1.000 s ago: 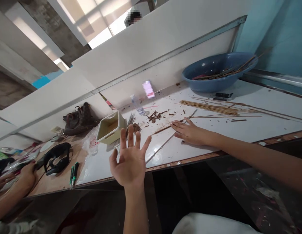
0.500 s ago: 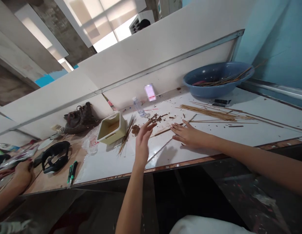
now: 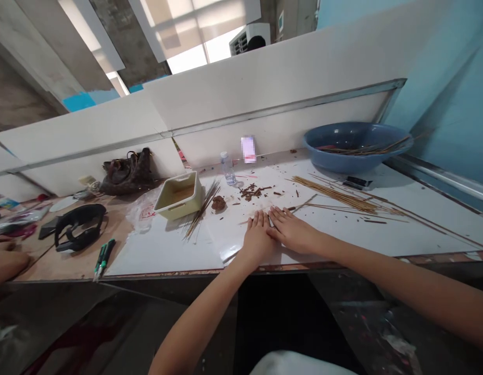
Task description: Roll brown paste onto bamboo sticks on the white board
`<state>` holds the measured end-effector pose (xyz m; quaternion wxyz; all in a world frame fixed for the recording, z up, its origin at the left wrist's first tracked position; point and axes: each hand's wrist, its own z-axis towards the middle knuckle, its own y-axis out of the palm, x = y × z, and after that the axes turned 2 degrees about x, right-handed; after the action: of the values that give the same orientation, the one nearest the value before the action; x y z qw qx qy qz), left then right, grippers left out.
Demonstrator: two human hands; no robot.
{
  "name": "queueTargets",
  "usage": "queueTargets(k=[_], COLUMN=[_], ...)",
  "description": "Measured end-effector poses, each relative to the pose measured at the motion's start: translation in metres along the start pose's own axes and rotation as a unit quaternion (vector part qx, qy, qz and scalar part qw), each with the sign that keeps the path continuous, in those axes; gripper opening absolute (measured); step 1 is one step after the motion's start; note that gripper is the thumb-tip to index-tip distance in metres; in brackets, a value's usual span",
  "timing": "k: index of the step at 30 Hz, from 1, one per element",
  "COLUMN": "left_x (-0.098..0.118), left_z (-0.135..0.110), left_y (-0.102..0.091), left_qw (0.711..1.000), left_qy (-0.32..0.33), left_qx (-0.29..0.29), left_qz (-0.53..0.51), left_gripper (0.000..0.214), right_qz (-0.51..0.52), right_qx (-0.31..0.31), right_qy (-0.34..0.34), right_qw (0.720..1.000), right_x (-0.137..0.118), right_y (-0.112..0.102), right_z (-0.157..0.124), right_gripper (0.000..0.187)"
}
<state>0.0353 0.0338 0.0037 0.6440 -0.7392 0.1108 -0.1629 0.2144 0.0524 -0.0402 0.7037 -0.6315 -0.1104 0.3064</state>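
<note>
My left hand [image 3: 259, 239] lies flat on the white board [image 3: 148, 255], its fingers stretched forward. Beside it, touching at thumb and fingertips, my right hand [image 3: 290, 229] is also flat with fingers extended. A thin stick partly coated in brown paste [image 3: 307, 202] runs out from under the right fingers; the rest of it is hidden under my hands. Ahead of the fingertips are brown paste scraps [image 3: 252, 192]. To their left sits a brown lump of paste [image 3: 218, 203], near a loose bunch of thin bare sticks [image 3: 202, 211]. On the right lies a bundle of brown sticks [image 3: 335, 195].
A yellow-green bin [image 3: 179, 208], a water bottle [image 3: 228, 169] and a phone [image 3: 248, 150] stand toward the back. A blue basin [image 3: 356, 151] with sticks is back right. Leftward are a handbag [image 3: 128, 174], a black headset [image 3: 81, 229], cutters [image 3: 104, 258] and another person's arm [image 3: 7, 263].
My left hand has come down from its raised position onto the board and moved right against my right hand. The right hand remains flat on the stick. The view has shifted slightly.
</note>
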Motion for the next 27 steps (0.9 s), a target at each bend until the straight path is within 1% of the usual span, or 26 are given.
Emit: queueTargets(k=[2,6,8,9,11,14,16,19,21,22,24,27], left_x=[-0.002,-0.009,-0.013,-0.014,-0.017,-0.019,-0.018,-0.017,-0.018,-0.018,-0.02,-0.022], left_z=[0.002,0.023,0.025,0.022,0.008,-0.011,-0.01,0.01,0.022,0.024,0.017,-0.003], left_y=[0.001,-0.013,-0.017,-0.016,-0.008,0.004,0.004,-0.008,-0.015,-0.016,-0.011,0.004], left_qw=[1.0,1.0,1.0,1.0,1.0,1.0,1.0,0.999,0.999,0.998,0.998,0.998], left_qy=[-0.003,-0.028,-0.029,-0.023,-0.002,0.019,0.013,-0.026,-0.047,-0.051,-0.044,-0.016], left_qx=[-0.004,-0.006,0.006,0.013,0.027,0.019,0.005,-0.004,0.003,0.011,0.033,0.053], left_qz=[-0.004,-0.001,0.005,0.007,0.013,0.007,-0.005,-0.02,-0.022,-0.023,-0.024,-0.02], left_gripper=[0.081,0.077,0.077,0.075,0.073,0.072,0.073,0.073,0.073,0.073,0.072,0.072], right_qz=[-0.009,-0.019,-0.028,-0.032,-0.037,-0.038,-0.04,-0.057,-0.071,-0.076,-0.078,-0.077], right_qx=[-0.005,-0.033,-0.039,-0.036,-0.021,-0.004,-0.008,-0.017,-0.021,-0.021,-0.015,0.001], right_qy=[0.005,0.023,0.025,0.02,0.001,-0.031,-0.036,-0.036,-0.035,-0.033,-0.024,-0.02], right_qw=[1.0,0.999,0.999,0.999,0.999,0.999,0.999,0.998,0.997,0.996,0.997,0.997], right_x=[-0.002,0.001,0.004,0.005,0.006,0.009,0.012,0.018,0.019,0.018,0.014,0.01], right_y=[-0.002,-0.017,-0.02,-0.02,-0.015,-0.006,-0.005,-0.013,-0.017,-0.017,-0.014,-0.006], right_z=[0.0,0.025,0.032,0.031,0.018,-0.006,-0.009,0.009,0.021,0.023,0.016,-0.006], right_gripper=[0.086,0.082,0.08,0.079,0.079,0.082,0.081,0.071,0.067,0.067,0.07,0.078])
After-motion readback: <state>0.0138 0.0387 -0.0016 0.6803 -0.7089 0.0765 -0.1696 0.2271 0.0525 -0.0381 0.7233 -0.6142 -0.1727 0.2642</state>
